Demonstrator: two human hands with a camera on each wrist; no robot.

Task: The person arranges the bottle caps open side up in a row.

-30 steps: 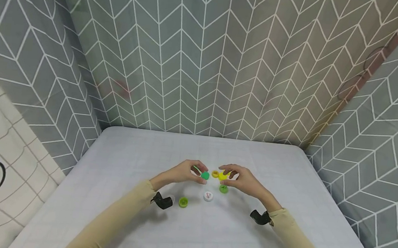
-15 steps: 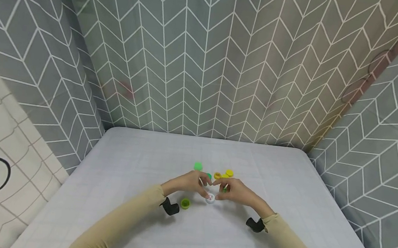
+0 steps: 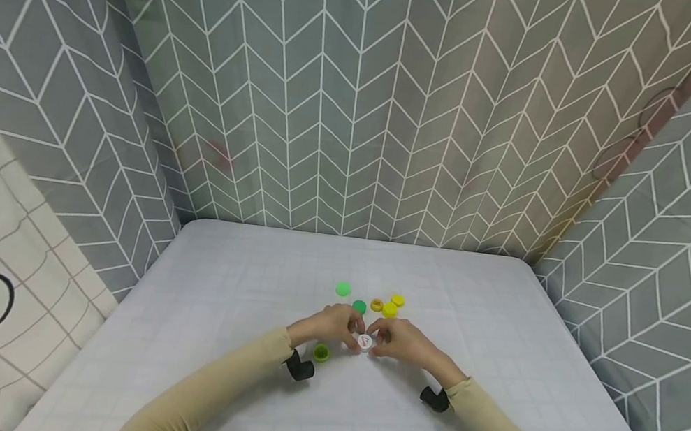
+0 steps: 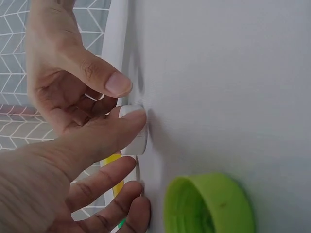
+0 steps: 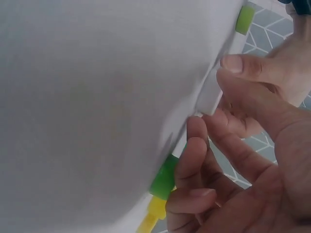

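A white bottle cap (image 3: 365, 343) with a red mark on top lies on the table between my two hands. My left hand (image 3: 334, 324) holds it at the left, its thumb lying across the cap (image 4: 133, 138) in the left wrist view. From the other side my right hand (image 3: 403, 341) pinches its edge, the thumb and a finger bent about the cap (image 5: 210, 94) in the right wrist view. By my left wrist sits a lime green cap (image 3: 321, 353), its hollow side up. Beside the right fingers another green cap (image 5: 165, 177) shows, hidden under that hand in the head view.
Beyond the hands lie a light green cap (image 3: 343, 288), a darker green cap (image 3: 359, 306), an orange-yellow cap (image 3: 377, 305) and two yellow caps (image 3: 390, 309). The white table (image 3: 239, 267) ends at patterned curtains (image 3: 353, 139) at the back and sides.
My left hand has let go of the dark green cap, which stays behind with the light green one. My right hand has left the yellow cap. Both have come nearer and taken the white cap.
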